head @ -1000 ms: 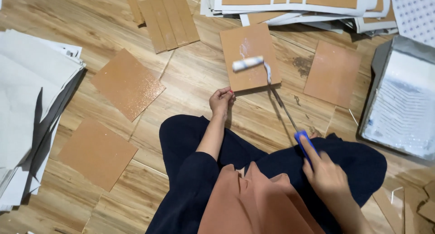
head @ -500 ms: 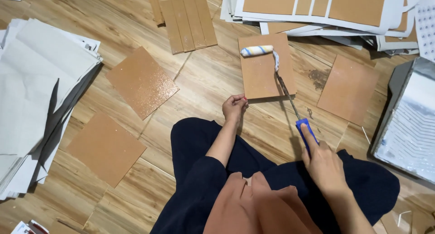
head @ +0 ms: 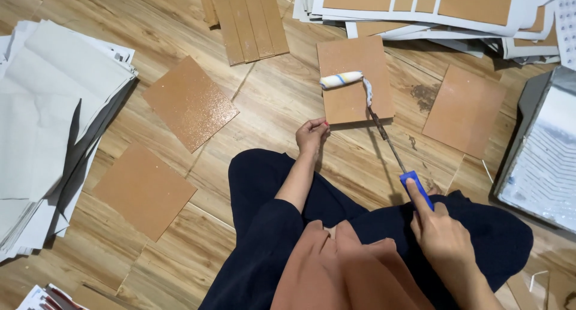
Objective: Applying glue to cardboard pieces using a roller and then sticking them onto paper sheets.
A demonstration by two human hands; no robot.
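Observation:
I sit on a wooden floor with dark trousers over my knees. My right hand (head: 441, 229) grips the blue handle of a small paint roller (head: 342, 80); its long metal shaft reaches forward and the white roller head rests on a square brown board (head: 354, 103) in front of me. My left hand (head: 312, 134) presses its fingertips on the near left corner of that board. The board lies flat on the floor.
A grey paint tray (head: 540, 166) stands at the right. More square brown boards (head: 189, 102) (head: 144, 189) (head: 464, 109) lie around. A slatted brown panel (head: 251, 23) lies ahead. White sheets (head: 48, 124) are stacked at the left, with framed panels (head: 432, 7) at the top.
The roller head has moved down and to the left across the board. My left hand stays at the board's near corner. The camera has shifted slightly.

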